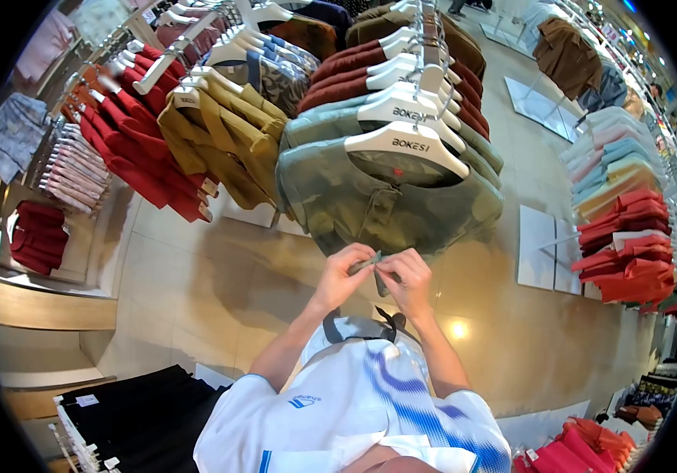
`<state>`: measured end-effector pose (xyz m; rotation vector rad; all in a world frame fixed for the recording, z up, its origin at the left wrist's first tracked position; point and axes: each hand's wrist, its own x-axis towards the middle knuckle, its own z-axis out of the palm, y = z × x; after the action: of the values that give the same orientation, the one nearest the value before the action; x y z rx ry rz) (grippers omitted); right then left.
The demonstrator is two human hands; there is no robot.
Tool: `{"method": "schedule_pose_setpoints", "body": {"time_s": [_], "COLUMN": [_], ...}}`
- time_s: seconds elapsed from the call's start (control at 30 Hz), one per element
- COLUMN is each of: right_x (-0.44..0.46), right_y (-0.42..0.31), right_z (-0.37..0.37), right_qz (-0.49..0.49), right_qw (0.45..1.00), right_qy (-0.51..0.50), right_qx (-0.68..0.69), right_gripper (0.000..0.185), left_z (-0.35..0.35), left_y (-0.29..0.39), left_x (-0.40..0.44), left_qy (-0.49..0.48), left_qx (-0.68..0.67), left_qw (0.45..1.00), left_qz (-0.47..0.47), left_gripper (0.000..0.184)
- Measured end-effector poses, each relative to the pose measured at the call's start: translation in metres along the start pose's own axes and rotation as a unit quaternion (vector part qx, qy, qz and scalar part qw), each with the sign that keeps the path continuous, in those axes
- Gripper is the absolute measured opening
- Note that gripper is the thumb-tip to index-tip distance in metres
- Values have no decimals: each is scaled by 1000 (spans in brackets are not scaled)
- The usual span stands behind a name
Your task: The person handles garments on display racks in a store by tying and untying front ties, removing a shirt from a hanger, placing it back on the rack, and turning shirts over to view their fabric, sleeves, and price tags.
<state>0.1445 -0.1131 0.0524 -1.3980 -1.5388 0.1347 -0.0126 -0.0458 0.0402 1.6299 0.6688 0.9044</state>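
Note:
Just below the front of a green camouflage-patterned shirt point(425, 209), my left hand point(344, 272) and my right hand point(405, 276) meet. Fingers of both are pinched on a narrow strip of grey-green cloth point(377, 258), whose end dangles beneath my right hand. Whether this strip is joined to the shirt I cannot tell. The shirt hangs from a white hanger point(408, 147) marked BOKESI, at the near end of a rail of garments.
Mustard garments point(228, 134) and red garments point(130, 130) hang to the left. Across the tiled floor point(504, 331) on the right stands another rack with coral clothes point(626, 244). Black clothing point(141, 418) is at lower left, bright pink clothing point(567, 453) at lower right.

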Motion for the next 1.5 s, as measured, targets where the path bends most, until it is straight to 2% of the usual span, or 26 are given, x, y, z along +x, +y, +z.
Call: {"method": "schedule_pose_setpoints", "body": {"time_s": [0.07,0.13,0.17,0.2,0.27,0.4,0.5,0.57,0.63,0.7,0.9,1.07,1.13,1.17,1.23,1.27,1.33,1.37,1.4,1.43,1.47,1.5], "right_x": [-2,2,3,8,17,3,4,5,3,-1,-2,0,1,3,5,6,5,4,4,3,3,3], "right_y": [8,5,0,-3,-6,15,12,10,9,8,7,6,4,3,2,1,2,4,5,5,5,5], "right_z": [-2,-5,-7,-9,-12,-9,-8,-8,-7,-3,0,-1,-1,-1,-1,-2,-4,-6,-6,-6,-5,-5], "right_qz": [14,47,99,92,-42,-20,-8,-12,-14,49,71,66,62,25,-11,-38,-64,-90,-117,-116,-138,-159], "right_qw": [999,998,993,994,997,993,996,997,998,996,992,991,991,997,999,999,996,993,989,989,986,982], "right_qy": [-22,-27,-52,-53,-54,-107,-86,-75,-65,-51,-51,-65,-69,-54,-38,-27,-17,-19,-21,-21,-22,-23], "right_qx": [32,36,28,29,-33,-44,-28,-16,-4,48,95,98,95,54,13,-20,-53,-73,-91,-91,-96,-100], "right_gripper": [19,27,32,32,33,22,19,19,19,20,22,21,21,21,20,20,21,21,22,22,23,23], "left_z": [-2,-4,-5,-6,-7,-4,-1,3,7,8,5,8,13,13,12,8,-4,-4,-4,-5,-7,-11], "left_y": [1,12,12,12,11,8,6,4,3,4,5,9,7,6,3,2,-1,-4,-5,-5,-5,4], "left_x": [1,2,3,4,4,1,0,-2,-4,-4,-6,-8,-9,-8,-4,-1,2,1,1,0,-1,1], "left_qy": [3,-48,-60,-55,-79,-65,-60,-52,-27,-18,-29,-49,-19,-20,-16,-16,-90,-90,-73,-54,-54,-113], "left_qx": [20,100,116,119,150,199,213,229,250,248,252,283,311,311,227,226,78,78,-46,-169,-169,-72], "left_qw": [999,993,990,990,981,970,968,964,959,959,957,949,944,944,967,967,989,989,996,979,979,985], "left_qz": [29,26,54,58,92,123,120,123,129,136,141,130,111,111,113,113,92,92,-4,-101,-102,-106], "left_gripper": [12,11,13,13,14,21,24,24,16,17,19,22,24,24,17,17,19,19,21,24,24,25]}}
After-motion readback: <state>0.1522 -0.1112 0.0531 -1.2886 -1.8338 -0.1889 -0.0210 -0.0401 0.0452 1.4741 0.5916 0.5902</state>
